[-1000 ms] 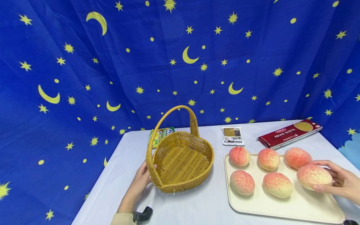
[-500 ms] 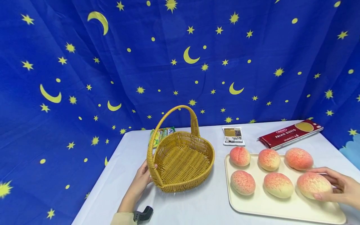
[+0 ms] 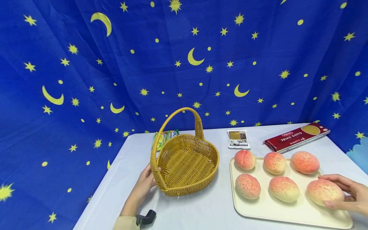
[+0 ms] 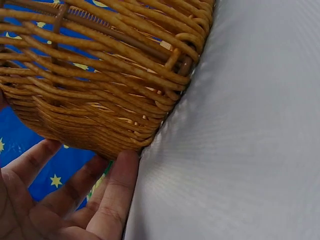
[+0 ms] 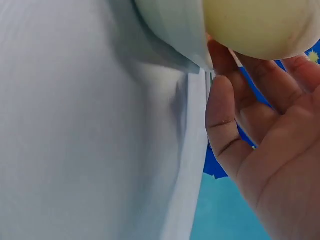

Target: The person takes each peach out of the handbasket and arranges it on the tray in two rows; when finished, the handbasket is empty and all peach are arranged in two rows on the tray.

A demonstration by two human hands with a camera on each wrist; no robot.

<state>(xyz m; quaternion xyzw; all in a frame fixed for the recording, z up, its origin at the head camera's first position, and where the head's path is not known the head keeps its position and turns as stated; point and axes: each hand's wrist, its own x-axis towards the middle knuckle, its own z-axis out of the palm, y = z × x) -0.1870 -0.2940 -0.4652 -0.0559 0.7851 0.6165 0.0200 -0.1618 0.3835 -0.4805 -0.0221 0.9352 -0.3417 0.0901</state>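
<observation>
A golden-brown wicker basket (image 3: 189, 190) with a tall arched handle stands left of centre. My left hand (image 3: 143, 183) grips its left side near the foot of the handle. In the left wrist view, fingertips (image 4: 125, 165) touch the woven wall low down, close to the cloth. On the right, my right hand (image 3: 355, 195) holds a pink and cream peach (image 3: 323, 191) over the front right part of a cream tray (image 3: 267, 210), thumb on the near side and fingers behind. The right wrist view shows the pale underside of this peach (image 5: 260, 30) against the fingers.
Several other peaches (image 3: 284, 189) sit on the tray in two rows. Behind it lie a red spaghetti packet (image 3: 296, 137) and a small white and brown packet (image 3: 238, 139). A green and yellow packet (image 3: 165, 138) lies behind the basket. A starry blue curtain (image 3: 161, 64) backs the table.
The right hand and its peach have come down and toward me, then slightly right, opening a gap from the peach behind. The left hand and basket have stayed in place.
</observation>
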